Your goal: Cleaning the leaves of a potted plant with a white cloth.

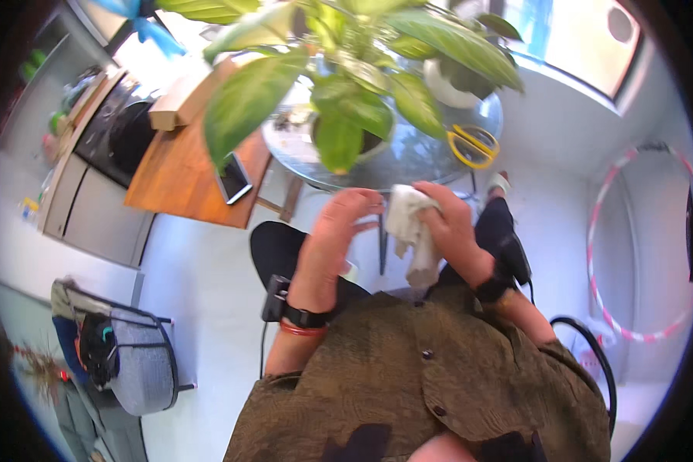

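white cloth [410, 231] hangs bunched in closed right grip [452, 229]; left grip [340, 225] half-spread, empty, just beside.

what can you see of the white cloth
The cloth is off-white, plain, soft-looking and crumpled. The right hand grips its upper part, and a loose end hangs below toward the lap. It is held just short of the round table. The left hand is close beside it.
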Demonstrator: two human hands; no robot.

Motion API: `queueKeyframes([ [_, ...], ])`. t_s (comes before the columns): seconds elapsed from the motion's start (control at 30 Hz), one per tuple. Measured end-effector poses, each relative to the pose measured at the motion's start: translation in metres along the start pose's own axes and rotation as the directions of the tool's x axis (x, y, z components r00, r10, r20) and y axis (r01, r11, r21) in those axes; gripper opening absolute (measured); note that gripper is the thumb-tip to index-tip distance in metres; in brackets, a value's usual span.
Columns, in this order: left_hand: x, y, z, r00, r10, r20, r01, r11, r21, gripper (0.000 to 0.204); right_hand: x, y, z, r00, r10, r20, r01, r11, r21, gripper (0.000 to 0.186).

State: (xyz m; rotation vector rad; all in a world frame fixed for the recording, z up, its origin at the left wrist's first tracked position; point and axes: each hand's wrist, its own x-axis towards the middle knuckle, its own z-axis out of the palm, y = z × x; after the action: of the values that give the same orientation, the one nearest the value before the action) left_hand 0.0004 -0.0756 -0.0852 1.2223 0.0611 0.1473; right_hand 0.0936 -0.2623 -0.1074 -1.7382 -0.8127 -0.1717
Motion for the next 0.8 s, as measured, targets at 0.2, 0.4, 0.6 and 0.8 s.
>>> queueKeyframes([
  [0.2,0.008,-0.047,0.034,0.997,-0.03,0.068,0.034,0.998,-0.058,0.056,-0.01,-0.009,0.014,0.995,-0.092,0.047,0.094,0.994,-0.051,0.043],
  [0.4,0.013,-0.074,0.006,0.996,0.028,-0.09,0.001,0.95,0.312,0.035,-0.02,-0.004,0.012,0.985,0.033,0.172,-0.029,0.999,-0.027,0.053],
  [0.6,0.004,-0.049,0.003,0.978,-0.054,-0.2,0.096,0.974,0.206,0.02,-0.018,0.002,0.003,0.99,0.039,0.136,-0.037,0.999,-0.019,0.046],
  [0.8,0.006,-0.041,0.0,0.975,0.15,-0.162,-0.136,0.986,0.093,0.041,-0.015,0.016,0.007,0.995,0.093,-0.028,-0.089,0.991,0.103,0.042],
])
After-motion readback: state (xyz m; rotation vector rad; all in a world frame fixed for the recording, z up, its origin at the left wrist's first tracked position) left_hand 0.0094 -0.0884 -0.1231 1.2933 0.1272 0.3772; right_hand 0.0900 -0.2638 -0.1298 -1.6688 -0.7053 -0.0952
